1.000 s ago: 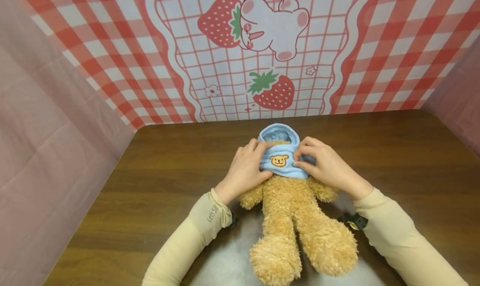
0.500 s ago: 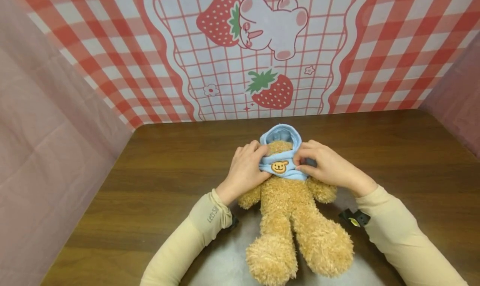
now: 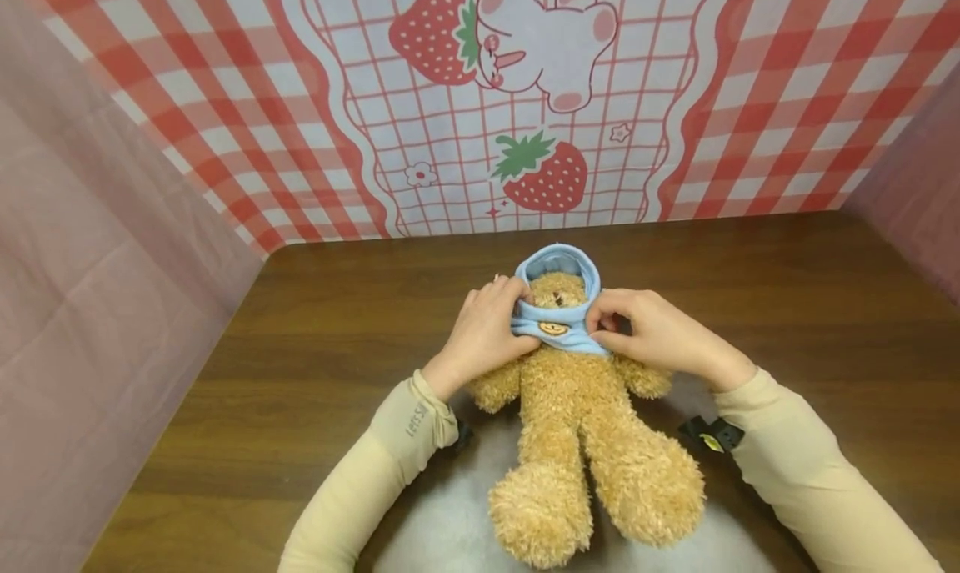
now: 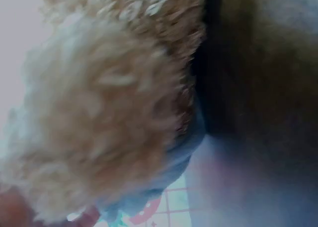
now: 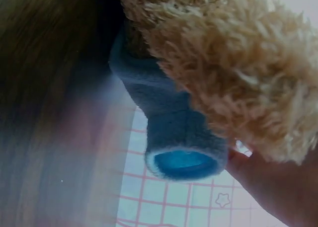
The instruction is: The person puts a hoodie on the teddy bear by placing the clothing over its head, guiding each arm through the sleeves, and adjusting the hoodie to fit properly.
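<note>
A fluffy tan teddy bear lies on its back, feet toward me. A light blue hooded top with an embroidered bear face is bunched over its head and upper chest. The muzzle and dark nose show inside the hood opening. My left hand grips the top's left side, thumb at the hem. On the other side my right hand pinches the cloth between thumb and fingers. In the right wrist view an empty blue sleeve hangs beside the furry arm. Fur covers most of the left wrist view.
The bear lies on a brown wooden table with a greyish patch under its legs. A red-and-white checked cloth with strawberries hangs behind the table's far edge. Pink curtains stand at both sides.
The hood opening has slid down over the bear's face, so the muzzle and nose now show. The embroidered face has folded partly under the neckline. Both hands keep their hold.
</note>
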The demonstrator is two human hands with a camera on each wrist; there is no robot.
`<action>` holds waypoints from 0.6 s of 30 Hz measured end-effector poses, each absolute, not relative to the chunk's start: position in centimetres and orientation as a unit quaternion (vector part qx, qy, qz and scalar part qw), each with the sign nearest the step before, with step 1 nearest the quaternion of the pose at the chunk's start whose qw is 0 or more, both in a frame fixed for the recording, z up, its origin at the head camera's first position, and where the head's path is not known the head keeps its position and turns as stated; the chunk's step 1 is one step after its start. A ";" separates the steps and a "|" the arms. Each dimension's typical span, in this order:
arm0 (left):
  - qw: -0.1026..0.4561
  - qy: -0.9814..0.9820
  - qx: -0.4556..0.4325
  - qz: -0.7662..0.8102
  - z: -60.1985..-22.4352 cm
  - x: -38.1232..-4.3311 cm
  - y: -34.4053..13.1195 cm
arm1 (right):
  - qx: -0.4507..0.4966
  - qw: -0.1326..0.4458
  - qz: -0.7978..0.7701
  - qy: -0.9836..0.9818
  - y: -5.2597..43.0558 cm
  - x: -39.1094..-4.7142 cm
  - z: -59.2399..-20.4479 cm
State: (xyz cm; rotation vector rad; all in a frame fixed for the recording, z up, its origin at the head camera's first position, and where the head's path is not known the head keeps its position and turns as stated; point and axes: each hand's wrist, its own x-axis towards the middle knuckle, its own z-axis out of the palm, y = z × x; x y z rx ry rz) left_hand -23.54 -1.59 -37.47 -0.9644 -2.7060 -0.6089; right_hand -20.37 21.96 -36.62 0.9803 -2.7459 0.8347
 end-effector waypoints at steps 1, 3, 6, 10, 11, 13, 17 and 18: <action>0.084 -0.913 -0.332 -0.220 -37.4 -23.7 -1.8 | 0.318 0.064 0.281 -0.903 22.0 -20.4 -36.7; 0.043 -0.902 -0.341 -0.260 -37.1 -23.9 -2.3 | 0.306 0.088 0.294 -0.901 22.1 -20.5 -36.8; -0.018 -0.876 -0.351 -0.331 -37.0 -24.4 -3.3 | 0.275 0.121 0.316 -0.900 22.3 -20.7 -37.0; -0.071 -0.821 -0.321 -0.467 -37.2 -25.3 -4.0 | 0.223 0.129 0.345 -0.902 22.8 -21.2 -37.4; -0.075 -0.809 -0.304 -0.497 -37.3 -25.5 -4.1 | 0.211 0.116 0.356 -0.903 22.9 -21.3 -37.5; -0.068 -0.796 -0.264 -0.540 -37.7 -25.9 -4.1 | 0.188 0.076 0.375 -0.905 23.2 -21.5 -37.6; -0.077 -0.811 -0.189 -0.548 -38.5 -26.2 -3.7 | 0.157 -0.031 0.416 -0.895 23.8 -21.8 -38.2; -0.096 -0.812 -0.175 -0.548 -38.7 -26.2 -3.6 | 0.155 -0.053 0.426 -0.890 23.9 -21.9 -38.3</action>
